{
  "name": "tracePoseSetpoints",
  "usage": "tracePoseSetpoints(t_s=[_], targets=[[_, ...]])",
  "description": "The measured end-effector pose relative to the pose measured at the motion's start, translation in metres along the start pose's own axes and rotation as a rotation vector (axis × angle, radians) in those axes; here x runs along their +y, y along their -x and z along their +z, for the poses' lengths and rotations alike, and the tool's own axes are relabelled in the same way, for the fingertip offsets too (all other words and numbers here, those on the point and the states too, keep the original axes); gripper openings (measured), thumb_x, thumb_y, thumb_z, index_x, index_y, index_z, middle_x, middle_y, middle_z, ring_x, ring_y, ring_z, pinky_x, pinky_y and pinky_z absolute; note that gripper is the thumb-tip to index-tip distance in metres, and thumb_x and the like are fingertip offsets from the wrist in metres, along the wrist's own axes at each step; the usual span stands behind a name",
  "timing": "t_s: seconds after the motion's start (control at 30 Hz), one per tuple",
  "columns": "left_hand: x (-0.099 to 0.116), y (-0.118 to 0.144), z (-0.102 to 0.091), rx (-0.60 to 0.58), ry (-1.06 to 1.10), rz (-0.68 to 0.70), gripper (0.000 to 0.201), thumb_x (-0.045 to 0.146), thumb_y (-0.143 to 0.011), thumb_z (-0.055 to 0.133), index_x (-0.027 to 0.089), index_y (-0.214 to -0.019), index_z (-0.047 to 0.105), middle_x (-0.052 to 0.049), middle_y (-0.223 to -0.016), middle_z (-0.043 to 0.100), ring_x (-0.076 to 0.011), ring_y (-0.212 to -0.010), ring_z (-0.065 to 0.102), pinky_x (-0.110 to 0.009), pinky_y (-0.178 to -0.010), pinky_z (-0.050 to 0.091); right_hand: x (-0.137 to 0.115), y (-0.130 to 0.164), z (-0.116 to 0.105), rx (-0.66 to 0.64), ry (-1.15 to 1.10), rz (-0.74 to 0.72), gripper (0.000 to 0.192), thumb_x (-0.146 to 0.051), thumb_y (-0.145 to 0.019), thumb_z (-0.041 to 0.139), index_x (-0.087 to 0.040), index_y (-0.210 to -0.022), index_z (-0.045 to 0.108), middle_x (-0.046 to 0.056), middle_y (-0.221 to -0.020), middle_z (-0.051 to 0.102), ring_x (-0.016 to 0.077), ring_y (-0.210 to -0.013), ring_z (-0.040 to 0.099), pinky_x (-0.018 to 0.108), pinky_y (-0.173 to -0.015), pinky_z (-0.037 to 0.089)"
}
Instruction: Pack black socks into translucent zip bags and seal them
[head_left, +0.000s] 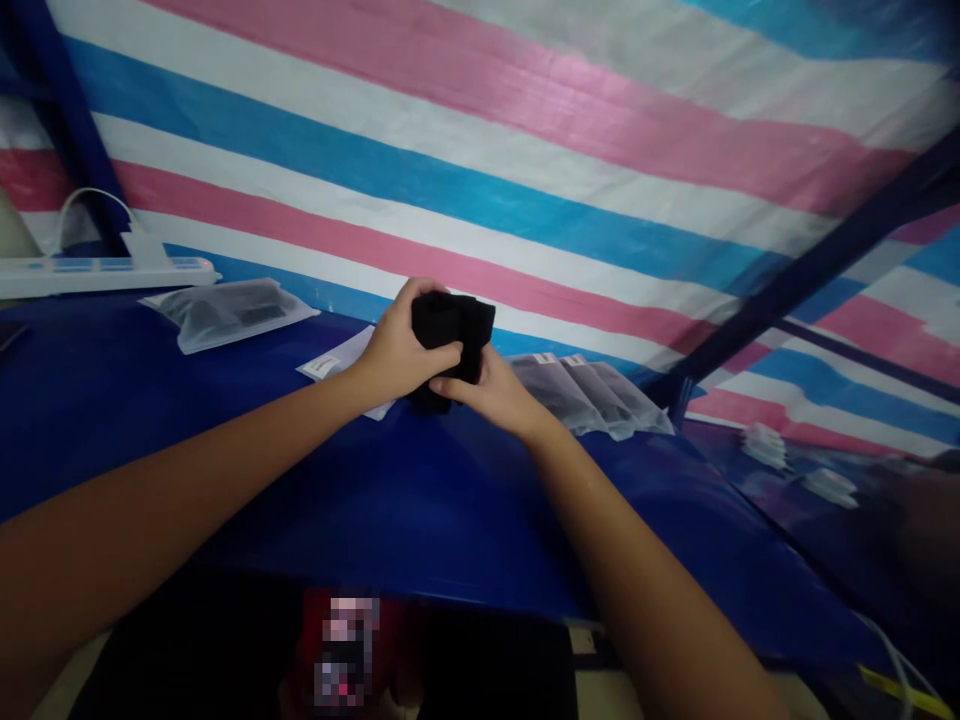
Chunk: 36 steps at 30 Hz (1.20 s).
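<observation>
A bundle of folded black cloth (442, 325) is held up between both hands, above the blue table (420, 500). My left hand (401, 345) grips its left side, with the thumb pressed across the front. Around its lower right side wraps my right hand (491, 390), the thumb on the front and the other fingers mostly hidden behind. Which garment the cloth is, I cannot tell. Behind my left wrist lies a white plastic bag (330, 362) with a label, partly covered by the hand and the cloth.
A frosted bag with dark contents (232, 308) lies on the left, near a white power strip (97, 275). Several overlapping frosted bags (585, 392) lie at right. Striped plastic sheeting (450, 190) rises behind the table, with a blue metal post (780, 280) slanting at right.
</observation>
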<state>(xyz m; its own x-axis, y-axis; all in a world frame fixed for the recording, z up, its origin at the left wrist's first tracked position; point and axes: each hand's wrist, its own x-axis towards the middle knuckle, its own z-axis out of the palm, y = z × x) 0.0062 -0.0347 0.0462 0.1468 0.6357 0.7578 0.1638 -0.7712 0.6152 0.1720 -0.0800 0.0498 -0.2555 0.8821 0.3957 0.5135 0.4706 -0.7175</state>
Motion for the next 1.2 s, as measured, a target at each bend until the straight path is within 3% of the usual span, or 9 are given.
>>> tracePoseSetpoints(t_s=[0.1,0.3,0.43,0.57,0.8,0.97,1.07,1.2], targets=[[0.001,-0.002,0.0,0.026,-0.021,-0.031,0.052,0.013,-0.07,0.071,0.027,-0.114,0.047,-0.003,-0.112,0.062,-0.0219,-0.1,0.062,-0.041,-0.089,0.056,-0.006,0.0,0.007,-0.017,-0.091,-0.013,0.076,-0.041,-0.07,0.082,-0.021,-0.136,0.05,0.013,-0.135,0.062,0.0322,-0.122,0.06,0.046,-0.099,0.053],[-0.001,0.005,0.009,0.06,-0.023,-0.09,0.056,0.016,-0.073,0.074,0.029,-0.12,0.047,-0.004,-0.113,0.062,-0.0248,-0.102,0.063,-0.045,-0.089,0.056,-0.007,0.001,0.02,0.078,-0.07,0.061,0.07,-0.038,-0.074,0.079,-0.02,-0.136,0.05,0.013,-0.127,0.067,0.0332,-0.114,0.064,0.05,-0.093,0.056],[-0.007,0.001,0.008,-0.073,0.163,-0.222,0.051,0.035,-0.081,0.075,0.028,-0.124,0.05,-0.007,-0.115,0.067,-0.0262,-0.102,0.067,-0.047,-0.088,0.057,-0.013,0.002,0.018,-0.007,-0.353,0.13,0.058,-0.038,-0.083,0.073,-0.019,-0.134,0.053,0.014,-0.135,0.064,0.0325,-0.121,0.063,0.048,-0.097,0.057],[-0.015,-0.003,0.004,-0.173,0.258,-0.316,0.03,0.048,-0.087,0.068,0.025,-0.106,0.064,-0.009,-0.11,0.072,-0.0285,-0.103,0.069,-0.048,-0.088,0.058,-0.015,0.003,0.013,-0.109,-0.582,0.283,0.06,-0.04,-0.085,0.073,-0.019,-0.137,0.052,0.016,-0.137,0.063,0.034,-0.122,0.064,0.05,-0.097,0.059],[-0.02,-0.002,-0.003,-0.24,0.25,-0.487,0.023,0.044,-0.094,0.057,0.025,-0.098,0.069,-0.01,-0.104,0.074,-0.0293,-0.102,0.069,-0.043,-0.079,0.061,-0.004,0.001,0.006,-0.09,-0.711,0.483,0.05,-0.038,-0.084,0.075,-0.019,-0.128,0.06,0.017,-0.131,0.067,0.0339,-0.117,0.066,0.049,-0.091,0.06],[-0.021,-0.005,-0.009,-0.3,0.271,-0.583,0.022,0.041,-0.092,0.059,0.021,-0.097,0.064,-0.011,-0.1,0.07,-0.0237,-0.086,0.069,-0.033,-0.061,0.056,-0.002,0.001,-0.002,-0.076,-0.831,0.604,0.048,-0.042,-0.081,0.078,-0.02,-0.122,0.065,0.015,-0.129,0.068,0.034,-0.12,0.063,0.047,-0.093,0.058],[-0.018,-0.003,-0.013,-0.336,0.215,-0.512,0.021,0.041,-0.091,0.059,0.021,-0.095,0.061,-0.009,-0.093,0.068,-0.0181,-0.072,0.066,-0.03,-0.057,0.051,0.0,0.001,-0.004,-0.012,-0.831,0.65,0.046,-0.042,-0.078,0.08,-0.021,-0.117,0.067,0.014,-0.125,0.07,0.0333,-0.118,0.063,0.044,-0.087,0.059],[-0.006,0.002,-0.018,-0.344,-0.064,-0.174,0.021,0.039,-0.09,0.059,0.022,-0.098,0.065,-0.006,-0.093,0.07,-0.0181,-0.079,0.065,-0.033,-0.071,0.052,0.004,-0.001,-0.005,0.072,-0.798,0.623,0.043,-0.045,-0.079,0.078,-0.021,-0.113,0.065,0.014,-0.123,0.069,0.0321,-0.112,0.065,0.041,-0.081,0.059]])
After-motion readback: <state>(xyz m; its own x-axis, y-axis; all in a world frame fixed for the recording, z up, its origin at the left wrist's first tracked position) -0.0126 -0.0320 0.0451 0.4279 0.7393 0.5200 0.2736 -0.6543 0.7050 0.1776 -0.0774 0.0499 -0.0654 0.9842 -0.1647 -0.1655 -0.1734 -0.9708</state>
